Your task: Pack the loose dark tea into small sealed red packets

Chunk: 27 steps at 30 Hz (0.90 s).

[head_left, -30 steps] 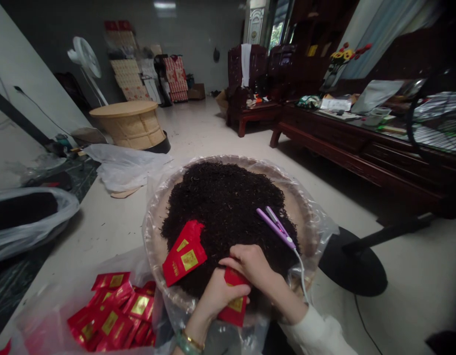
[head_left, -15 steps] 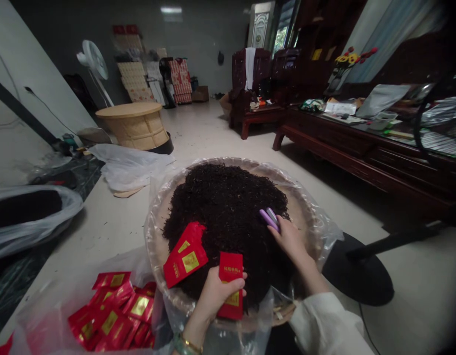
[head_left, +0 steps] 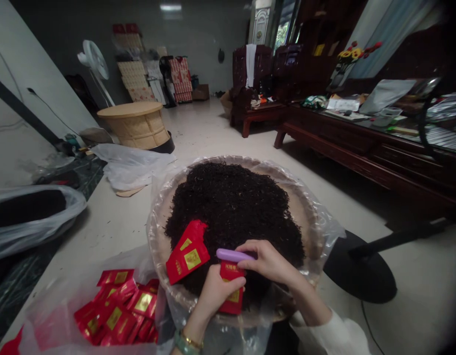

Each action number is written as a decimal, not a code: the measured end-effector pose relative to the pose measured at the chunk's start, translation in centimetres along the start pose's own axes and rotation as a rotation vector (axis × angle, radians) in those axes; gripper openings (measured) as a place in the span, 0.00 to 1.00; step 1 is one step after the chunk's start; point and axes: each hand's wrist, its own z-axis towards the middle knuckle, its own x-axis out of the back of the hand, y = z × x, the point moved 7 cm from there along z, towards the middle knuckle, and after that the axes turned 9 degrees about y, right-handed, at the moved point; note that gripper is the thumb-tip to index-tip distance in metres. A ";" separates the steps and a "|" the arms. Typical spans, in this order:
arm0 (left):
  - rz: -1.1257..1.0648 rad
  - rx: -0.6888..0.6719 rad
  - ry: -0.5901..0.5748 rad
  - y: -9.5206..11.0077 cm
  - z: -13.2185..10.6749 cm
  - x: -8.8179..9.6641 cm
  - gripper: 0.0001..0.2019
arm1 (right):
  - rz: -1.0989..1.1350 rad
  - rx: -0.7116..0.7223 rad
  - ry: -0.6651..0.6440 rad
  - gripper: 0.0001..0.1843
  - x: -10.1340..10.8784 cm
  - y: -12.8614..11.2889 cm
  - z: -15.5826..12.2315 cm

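Red packet point(head_left: 233, 297): we had it pinched in our left hand point(head_left: 216, 291) over the basket point(head_left: 298, 202), near side, our right hand point(head_left: 265, 259) wrapped round a purple clamp point(head_left: 231, 255) (yep, right at the packet's top edge).

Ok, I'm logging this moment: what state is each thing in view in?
left grip: closed on the held packet
right grip: closed on the purple tool
held packet: partly covered by the left thumb
purple tool: across the packet's top end; open or shut unclear
loose packets: lying on dark leaves, overlapping
tray: plastic-lined, heaped
packet bag: open, red packets inside
far-left bag: open
white fan: running or not, unclear
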 end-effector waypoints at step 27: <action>-0.108 0.067 0.009 1.8 -0.7 0.4 0.26 | -0.171 0.049 -0.010 0.16 0.7 -0.3 0.0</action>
